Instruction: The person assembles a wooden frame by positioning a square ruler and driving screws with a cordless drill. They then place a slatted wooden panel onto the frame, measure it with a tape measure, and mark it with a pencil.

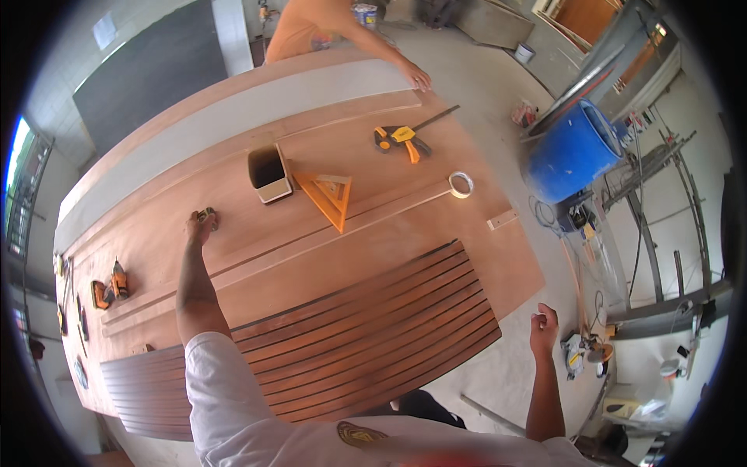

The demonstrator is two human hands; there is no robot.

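Observation:
My left arm reaches across the wooden board. At its end, my left hand (197, 229) is closed around a small yellow-and-dark tape measure (208, 215), partly covered by the fingers. Beyond the board's right edge, my right hand (544, 325) is raised in the air with loosely bent fingers and nothing visible in it. A dark-slatted wooden panel (366, 319) lies on the near side of the board, under my left arm. To the right of my left hand stand an open rectangular container (274, 191) and an orange triangular square (331, 198).
The large board (498, 265) also carries a yellow-and-black bar clamp (403, 135), a tape roll (461, 184), an orange cordless drill (113, 286) and a long pale strip (233, 117). Across it, a co-worker's hand (419, 78) touches the far corner. A blue barrel (572, 152) stands at the right.

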